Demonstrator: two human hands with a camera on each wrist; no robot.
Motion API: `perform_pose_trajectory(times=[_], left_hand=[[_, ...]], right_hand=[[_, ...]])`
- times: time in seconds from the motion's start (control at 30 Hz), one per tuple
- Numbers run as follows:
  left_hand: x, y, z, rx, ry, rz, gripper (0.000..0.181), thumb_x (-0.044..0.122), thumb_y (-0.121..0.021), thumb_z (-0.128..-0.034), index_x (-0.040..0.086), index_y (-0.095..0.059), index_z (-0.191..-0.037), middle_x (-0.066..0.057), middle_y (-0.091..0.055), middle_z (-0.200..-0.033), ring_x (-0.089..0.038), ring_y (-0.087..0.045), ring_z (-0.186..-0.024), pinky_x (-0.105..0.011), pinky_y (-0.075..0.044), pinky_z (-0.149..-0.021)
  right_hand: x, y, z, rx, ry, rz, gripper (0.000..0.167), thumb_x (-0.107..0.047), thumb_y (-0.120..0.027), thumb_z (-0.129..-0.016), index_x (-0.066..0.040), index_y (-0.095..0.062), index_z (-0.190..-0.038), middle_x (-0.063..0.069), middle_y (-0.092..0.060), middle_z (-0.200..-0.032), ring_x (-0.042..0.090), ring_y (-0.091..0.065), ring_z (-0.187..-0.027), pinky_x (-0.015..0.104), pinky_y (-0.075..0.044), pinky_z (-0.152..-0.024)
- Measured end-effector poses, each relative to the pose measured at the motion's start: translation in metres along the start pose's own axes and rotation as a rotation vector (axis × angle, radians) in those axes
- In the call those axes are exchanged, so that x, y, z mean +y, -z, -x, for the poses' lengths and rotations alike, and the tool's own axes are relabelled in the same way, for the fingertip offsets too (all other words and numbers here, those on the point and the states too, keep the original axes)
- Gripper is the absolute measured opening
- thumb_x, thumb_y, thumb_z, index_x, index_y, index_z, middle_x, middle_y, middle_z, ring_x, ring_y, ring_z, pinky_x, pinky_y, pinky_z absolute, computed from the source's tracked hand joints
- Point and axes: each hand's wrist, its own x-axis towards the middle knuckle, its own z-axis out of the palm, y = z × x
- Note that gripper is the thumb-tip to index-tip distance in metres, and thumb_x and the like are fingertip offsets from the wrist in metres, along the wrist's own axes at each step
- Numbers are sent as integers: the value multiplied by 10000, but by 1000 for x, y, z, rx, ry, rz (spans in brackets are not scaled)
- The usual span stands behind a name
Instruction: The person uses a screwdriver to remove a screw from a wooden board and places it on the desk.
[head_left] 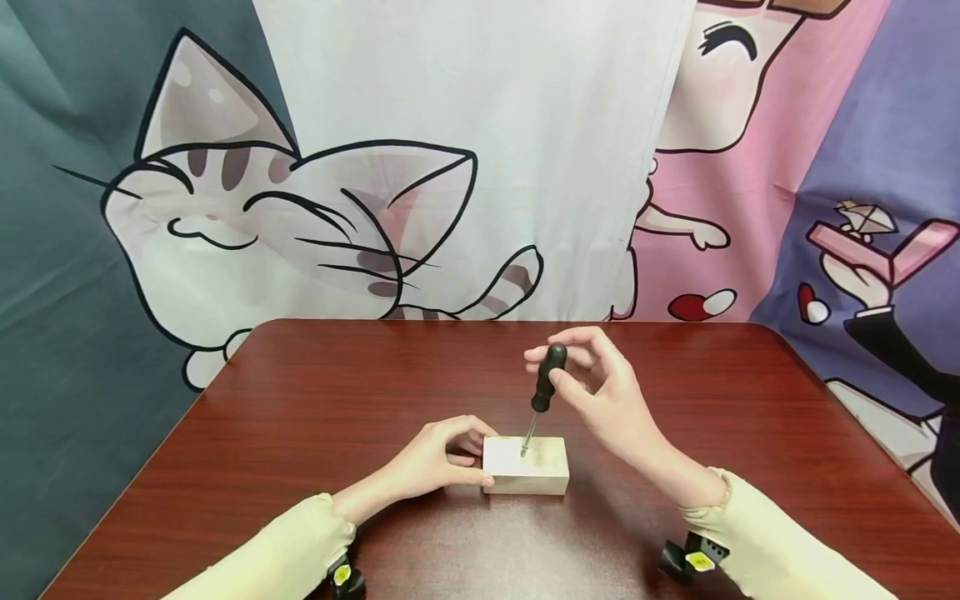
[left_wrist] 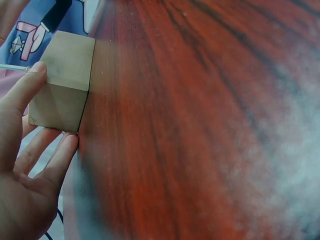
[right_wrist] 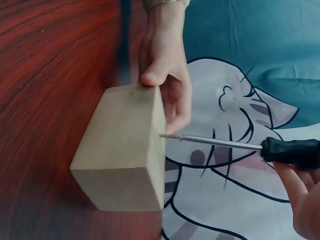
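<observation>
While our left hand (head_left: 438, 457) grips the wooden block (head_left: 528, 477), part-closed, and our right hand (head_left: 611, 400) pinches the black-handled screwdriver (head_left: 550, 375), we should keep shaft (right_wrist: 220, 142) and screw (right_wrist: 169, 136) aligned (steady pressure).

Block (head_left: 528, 468) matt wd, tabletop (head_left: 360, 392) glossy wd-look, screwdriver (head_left: 540, 402) shiny metal w/ plastic-look hndl (right_wrist: 290, 152), backdrop (head_left: 480, 75) cloth.

From the head, one view looks down past the desk's (head_left: 337, 375) far edge; close wrist views, left facing rightward, right leftward, share the block (head_left: 527, 475).
</observation>
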Motion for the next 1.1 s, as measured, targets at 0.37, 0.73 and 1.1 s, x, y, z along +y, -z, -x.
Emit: perform_pose_trajectory(times=[0.37, 0.73, 1.1], left_hand=[[1, 0, -1, -1, 0, 2, 444, 262, -867, -761, 237, -648, -1146, -11, -690, -1071, -61, -677, -957, -226, -595, -844], [1, 0, 0, -7, 28, 2, 458, 254, -872, -754, 258, -643, -1151, 30, -684, -1071, -54, -675, -964, -208, -587, -843], [0, 0, -1, -4, 28, 7, 459, 254, -872, -755, 259, -644, -1154, 31, -680, -1068, -56, -676, -960, -216, -588, -846]], right_hand=[[-1, 1, -2, 137, -106, 32, 343, 24, -754, -831, -10, -546, -1102, -26, -639, -862, 77, -629, -718, 190, -553, -652], [-1, 6, -2, 45, -120, 28, 302, -42, -731, -877, -70, -626, -1159, -40, -711, -1091, 123, -709, -961, 237, -588, -867], [-1, 5, -1, -44, 11, 30, 337, 43, -616, -932, -56, -499, -1233, -33, -727, -1130, 170, -691, -1039, 221, -527, -957]])
